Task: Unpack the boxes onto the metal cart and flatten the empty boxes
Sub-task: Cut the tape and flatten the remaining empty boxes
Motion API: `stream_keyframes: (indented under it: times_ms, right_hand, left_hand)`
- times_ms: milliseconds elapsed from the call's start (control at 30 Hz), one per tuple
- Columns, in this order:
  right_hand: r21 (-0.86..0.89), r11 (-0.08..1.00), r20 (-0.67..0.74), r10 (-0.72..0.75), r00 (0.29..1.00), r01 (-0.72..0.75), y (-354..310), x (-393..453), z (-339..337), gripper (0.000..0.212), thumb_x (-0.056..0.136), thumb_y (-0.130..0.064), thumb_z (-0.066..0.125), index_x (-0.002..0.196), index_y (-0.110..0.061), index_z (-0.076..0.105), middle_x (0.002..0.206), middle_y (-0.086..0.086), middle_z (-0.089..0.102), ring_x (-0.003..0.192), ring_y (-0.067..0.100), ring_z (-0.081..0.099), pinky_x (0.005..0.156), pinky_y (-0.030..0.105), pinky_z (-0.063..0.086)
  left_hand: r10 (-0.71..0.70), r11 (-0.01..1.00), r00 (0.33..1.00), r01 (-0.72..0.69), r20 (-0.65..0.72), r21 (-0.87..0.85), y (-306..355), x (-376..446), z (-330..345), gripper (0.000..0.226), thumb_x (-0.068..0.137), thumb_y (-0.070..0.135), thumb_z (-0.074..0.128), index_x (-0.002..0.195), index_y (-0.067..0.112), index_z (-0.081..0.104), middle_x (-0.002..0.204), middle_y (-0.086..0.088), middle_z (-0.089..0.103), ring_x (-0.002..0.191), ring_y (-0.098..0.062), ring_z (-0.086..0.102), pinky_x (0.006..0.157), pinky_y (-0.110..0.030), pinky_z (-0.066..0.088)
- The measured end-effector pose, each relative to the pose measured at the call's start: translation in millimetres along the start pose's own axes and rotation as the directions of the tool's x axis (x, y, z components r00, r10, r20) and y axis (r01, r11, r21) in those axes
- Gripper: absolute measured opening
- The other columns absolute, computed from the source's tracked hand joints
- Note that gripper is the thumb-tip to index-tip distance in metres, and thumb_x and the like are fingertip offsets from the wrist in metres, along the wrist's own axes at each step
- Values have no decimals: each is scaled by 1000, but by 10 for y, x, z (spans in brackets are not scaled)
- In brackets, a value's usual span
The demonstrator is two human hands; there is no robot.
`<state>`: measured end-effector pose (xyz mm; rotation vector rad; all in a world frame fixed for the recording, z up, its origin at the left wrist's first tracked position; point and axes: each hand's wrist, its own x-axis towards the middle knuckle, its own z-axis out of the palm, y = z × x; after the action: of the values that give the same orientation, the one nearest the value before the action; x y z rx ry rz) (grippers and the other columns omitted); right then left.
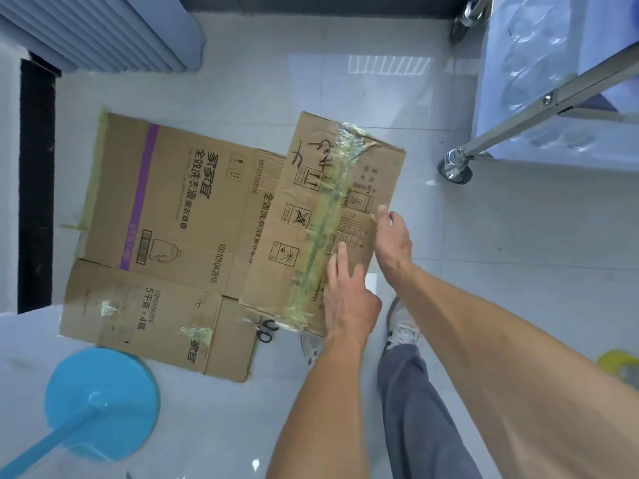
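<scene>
A brown cardboard box [311, 209] with a yellowed tape strip down its middle and black handwriting is in front of me, overlapping the right end of a flattened printed carton [166, 236] on the floor. My left hand [349, 299] rests on the taped box's near right part, index finger stretched along the surface. My right hand [394, 240] holds the box's right edge, thumb on top and fingers behind the edge. The metal cart [553, 95] stands at the upper right, with clear plastic-wrapped goods on its lower shelf.
Black-handled scissors [266, 328] lie on the tile floor under the box's near edge. A cart caster [454, 167] is right of the box. A blue round stool [100, 402] stands at lower left, and a yellow tape roll [622, 369] lies at the right edge. My shoes are below the box.
</scene>
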<state>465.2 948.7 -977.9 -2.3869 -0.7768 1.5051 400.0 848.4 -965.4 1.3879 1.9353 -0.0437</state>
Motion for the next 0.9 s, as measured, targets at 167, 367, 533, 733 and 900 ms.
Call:
stream_keyframes:
  times_ms: [167, 367, 533, 733, 900]
  right_hand:
    - [-492, 804, -59, -413, 909, 334, 45, -74, 146, 70, 85, -19, 55, 148, -20, 25, 150, 14, 31, 132, 32, 39, 111, 45, 35]
    - [-715, 209, 305, -764, 568, 667, -90, -328, 442, 56, 76, -5, 64, 129, -13, 50, 151, 20, 36, 143, 36, 26, 118, 52, 20]
    - [-514, -140, 742, -567, 357, 846, -118, -817, 850, 52, 80, -4, 64, 129, -10, 48, 143, 16, 41, 132, 33, 35, 114, 40, 30]
    - [-411, -23, 853, -363, 376, 911, 171, -1358, 1422, 25, 83, 8, 49, 102, -6, 57, 96, 10, 58, 93, 30, 56, 71, 34, 40]
    - [-438, -133, 829, -443, 342, 889, 613, -1519, 1917, 23, 76, 5, 46, 93, -4, 60, 92, 13, 55, 87, 31, 52, 75, 38, 43]
  left_hand:
    - [-6, 996, 956, 33, -294, 86, -220, 157, -79, 39, 77, 3, 60, 113, 18, 59, 135, -11, 49, 114, -26, 50, 90, -37, 39]
    - [-696, 713, 639, 667, -327, -216, -753, 190, -434, 44, 85, 14, 60, 126, 14, 44, 125, -13, 48, 105, -25, 47, 91, -41, 35]
    - [-712, 696, 675, 714, -196, -70, -1432, -94, -509, 52, 84, 23, 69, 128, 11, 45, 138, -22, 41, 127, -38, 40, 108, -50, 28]
    - [-736, 662, 663, 747, -137, 59, -2290, -513, -646, 66, 85, 30, 69, 142, 19, 39, 147, -24, 38, 138, -41, 32, 113, -51, 28]
    - [-765, 636, 643, 763, -34, 113, -2952, -665, -405, 74, 83, 24, 69, 147, 21, 32, 148, -27, 35, 137, -42, 33, 112, -52, 28]
